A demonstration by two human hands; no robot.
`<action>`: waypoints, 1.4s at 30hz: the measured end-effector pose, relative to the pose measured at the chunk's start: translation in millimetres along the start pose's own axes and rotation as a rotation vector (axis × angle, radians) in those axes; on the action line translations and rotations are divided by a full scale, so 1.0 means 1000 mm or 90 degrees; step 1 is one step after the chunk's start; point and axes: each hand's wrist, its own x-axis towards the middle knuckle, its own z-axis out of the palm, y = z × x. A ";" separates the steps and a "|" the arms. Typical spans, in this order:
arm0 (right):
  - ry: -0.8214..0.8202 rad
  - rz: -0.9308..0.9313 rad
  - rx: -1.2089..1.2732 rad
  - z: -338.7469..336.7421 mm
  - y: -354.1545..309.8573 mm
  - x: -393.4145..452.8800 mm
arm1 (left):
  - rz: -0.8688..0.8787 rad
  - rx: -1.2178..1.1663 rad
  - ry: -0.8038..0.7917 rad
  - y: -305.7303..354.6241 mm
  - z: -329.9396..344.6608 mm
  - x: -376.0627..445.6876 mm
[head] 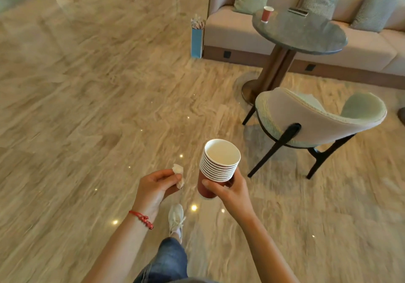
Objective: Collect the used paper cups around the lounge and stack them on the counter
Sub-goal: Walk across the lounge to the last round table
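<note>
My right hand [231, 191] grips a stack of several nested red paper cups [217, 166] with white insides, held upright at the lower middle of the view. My left hand [156, 185] pinches a crumpled white tissue [179, 174] just left of the stack. One more red paper cup [267, 14] stands upright near the left rim of a round dark stone table [306, 34] at the upper right, well beyond both hands.
A padded chair [315, 120] with dark legs stands between me and the round table. A beige sofa [230, 30] with cushions runs behind the table. A blue paper bag [196, 41] stands at the sofa's left end. A dark flat object [298, 11] lies on the table. Polished marble floor stretches left.
</note>
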 end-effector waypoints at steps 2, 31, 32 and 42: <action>0.008 -0.007 0.004 0.007 -0.011 0.049 | -0.005 -0.004 -0.003 0.022 0.011 0.046; 0.045 -0.042 -0.022 -0.041 -0.125 0.639 | 0.006 0.048 -0.061 0.277 0.259 0.545; 0.048 -0.044 -0.021 -0.043 -0.128 0.654 | 0.000 0.042 -0.056 0.282 0.266 0.557; 0.113 -0.021 -0.013 -0.043 -0.147 0.825 | -0.022 0.067 -0.101 0.345 0.326 0.726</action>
